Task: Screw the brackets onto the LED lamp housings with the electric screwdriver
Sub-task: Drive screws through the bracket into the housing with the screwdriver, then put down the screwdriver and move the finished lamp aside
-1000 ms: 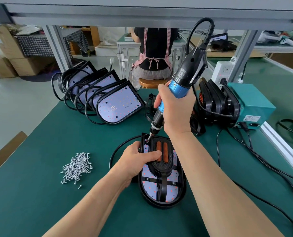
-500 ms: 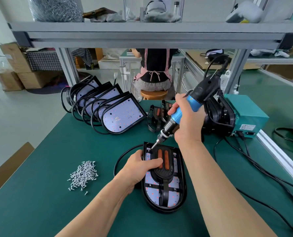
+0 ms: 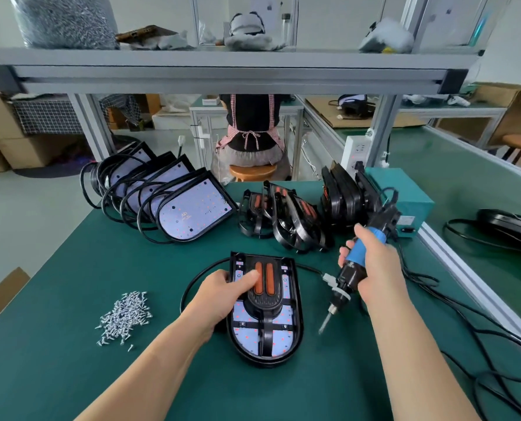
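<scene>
The lamp housing [image 3: 265,338] is laid flat on the counter [image 3: 70,375], its long axis running away from the person. Its left edge is gripped by the left hand [image 3: 222,294], with the thumb pressed on the bracket [image 3: 265,302]. The electric screwdriver [image 3: 365,247] is clasped in the right hand [image 3: 374,268] just to the housing's right, with the bit angled down and leftward, clear of it.

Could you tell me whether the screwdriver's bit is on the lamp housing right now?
No, the electric screwdriver in the right hand points its bit at the green mat, to the right of the lamp housing.
</scene>
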